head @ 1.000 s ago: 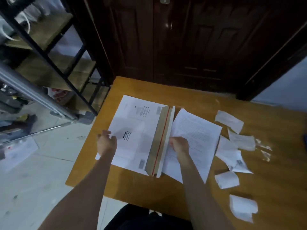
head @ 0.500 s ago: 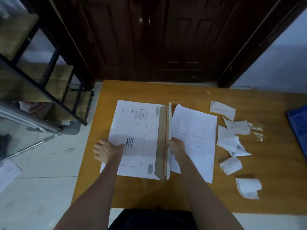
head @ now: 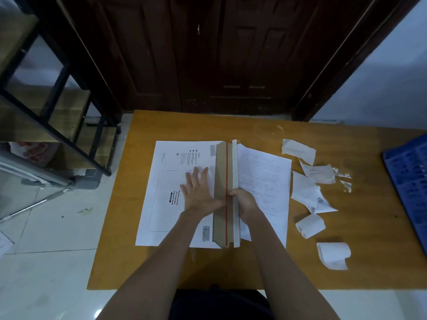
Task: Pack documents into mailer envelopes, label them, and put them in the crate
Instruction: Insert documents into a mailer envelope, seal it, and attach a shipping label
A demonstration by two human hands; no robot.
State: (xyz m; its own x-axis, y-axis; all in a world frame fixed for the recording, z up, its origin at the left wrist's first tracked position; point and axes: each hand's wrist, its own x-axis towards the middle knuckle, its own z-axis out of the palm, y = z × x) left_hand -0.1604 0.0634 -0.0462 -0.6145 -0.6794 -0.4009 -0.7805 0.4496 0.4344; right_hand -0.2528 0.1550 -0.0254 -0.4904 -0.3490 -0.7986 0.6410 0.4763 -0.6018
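Fingers (head: 200, 175) of left hand (head: 199, 195) spread straight, flat on mailer (head: 175, 192), palm down beside raised flap (head: 225, 192). Right hand (head: 245, 202) curled at flap's outer edge, thumb over white strip (head: 235, 172) near red line (head: 227, 176); probably pinching strip, though grip partly hidden behind flap.

Head view, looking down. Mailer white, flat on table (head: 254, 128), left of centre, print reading "Please attach ... waybill here" inside outlined box. Flap brown on its inner face, tilted up along mailer's right side, running from far edge to near edge. Document (head: 265, 181), printed sheet, lying at mailer's mouth just right of flap, mostly still outside, its left edge hidden under flap and right hand. Scraps (head: 307, 192) of white paper scattered on table right of document: one near far side, several bunched in middle, two curled ones nearer. Crate (head: 409, 181), blue, perforated, at table's right edge, cut off by frame, well apart from mailer. Both forearms bare, reaching in from below. Shelf (head: 57, 125), black metal frame with wooden boards, at left beyond table. Door (head: 231, 54), dark wood, behind table. Floor (head: 46, 262) pale tile at left and near.
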